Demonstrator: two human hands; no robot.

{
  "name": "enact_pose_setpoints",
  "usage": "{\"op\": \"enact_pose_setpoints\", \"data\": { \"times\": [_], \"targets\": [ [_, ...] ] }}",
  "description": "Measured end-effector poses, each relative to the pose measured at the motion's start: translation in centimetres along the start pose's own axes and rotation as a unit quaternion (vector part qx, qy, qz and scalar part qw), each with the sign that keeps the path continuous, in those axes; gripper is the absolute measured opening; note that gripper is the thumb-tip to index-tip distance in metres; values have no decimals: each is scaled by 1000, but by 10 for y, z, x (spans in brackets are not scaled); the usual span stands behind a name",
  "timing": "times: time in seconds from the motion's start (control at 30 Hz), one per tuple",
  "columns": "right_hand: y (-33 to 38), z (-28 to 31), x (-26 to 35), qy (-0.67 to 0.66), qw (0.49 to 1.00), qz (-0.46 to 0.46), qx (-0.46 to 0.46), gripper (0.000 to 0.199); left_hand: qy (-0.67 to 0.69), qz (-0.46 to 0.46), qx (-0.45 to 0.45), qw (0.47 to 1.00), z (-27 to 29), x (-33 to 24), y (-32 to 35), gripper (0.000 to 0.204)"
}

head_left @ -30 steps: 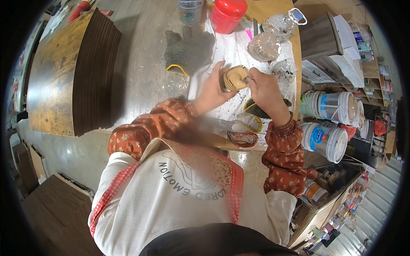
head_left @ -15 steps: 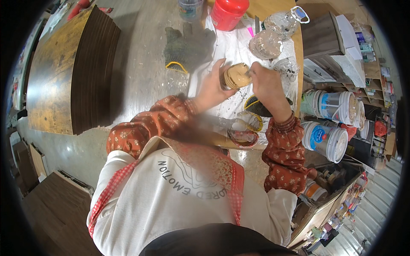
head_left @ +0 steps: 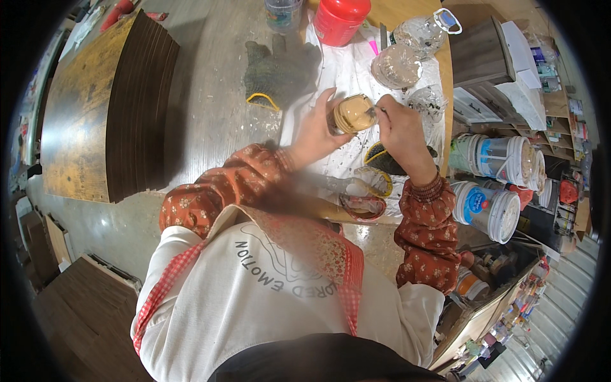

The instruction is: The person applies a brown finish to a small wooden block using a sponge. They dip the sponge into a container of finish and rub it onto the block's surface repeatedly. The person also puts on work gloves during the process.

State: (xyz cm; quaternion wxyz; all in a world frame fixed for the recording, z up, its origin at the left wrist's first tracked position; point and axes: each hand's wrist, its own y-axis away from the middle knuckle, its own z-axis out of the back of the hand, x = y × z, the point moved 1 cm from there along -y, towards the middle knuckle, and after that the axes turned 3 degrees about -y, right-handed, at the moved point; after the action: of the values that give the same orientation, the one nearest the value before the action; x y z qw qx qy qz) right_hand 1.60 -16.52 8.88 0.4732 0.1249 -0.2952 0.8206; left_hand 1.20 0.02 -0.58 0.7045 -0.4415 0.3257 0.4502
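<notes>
My left hand point(head_left: 316, 130) grips a small clear jar of tan paste point(head_left: 354, 113), tilted with its mouth toward me. My right hand point(head_left: 400, 130) pinches a thin tool whose tip sits at the jar's rim. Both hands hover over a stained white cloth point(head_left: 347, 76) spread on the wooden table point(head_left: 210, 95). Below my hands lie small shallow dishes point(head_left: 365, 205) with residue in them.
A grey glove with a yellow cuff point(head_left: 278, 70) lies left of the cloth. A red container point(head_left: 340, 19), clear bottles and a round lidded jar point(head_left: 397, 66) stand beyond. White buckets point(head_left: 490, 204) sit at the right. A stack of dark wooden boards point(head_left: 102, 108) fills the left.
Both hands and the jar have stayed over the cloth, with only small shifts as the tool works at the jar's mouth.
</notes>
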Motion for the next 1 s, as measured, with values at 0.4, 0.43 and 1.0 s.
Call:
{"op": "enact_pose_setpoints", "data": {
  "times": [0.4, 0.43, 1.0],
  "targets": [
    [-1, -2, 8, 30, 999, -29, -20, 3, 2, 14, 9, 1000, 1, -3, 1, 94],
    [-2, -1, 7, 52, 998, -22, -12, 3, 5, 9, 8, 1000, 0, -2, 0, 94],
    [5, -1, 7, 26, 999, -29, -24, 6, 4, 24, 19, 1000, 0, 1, 2, 93]
  ]
}}
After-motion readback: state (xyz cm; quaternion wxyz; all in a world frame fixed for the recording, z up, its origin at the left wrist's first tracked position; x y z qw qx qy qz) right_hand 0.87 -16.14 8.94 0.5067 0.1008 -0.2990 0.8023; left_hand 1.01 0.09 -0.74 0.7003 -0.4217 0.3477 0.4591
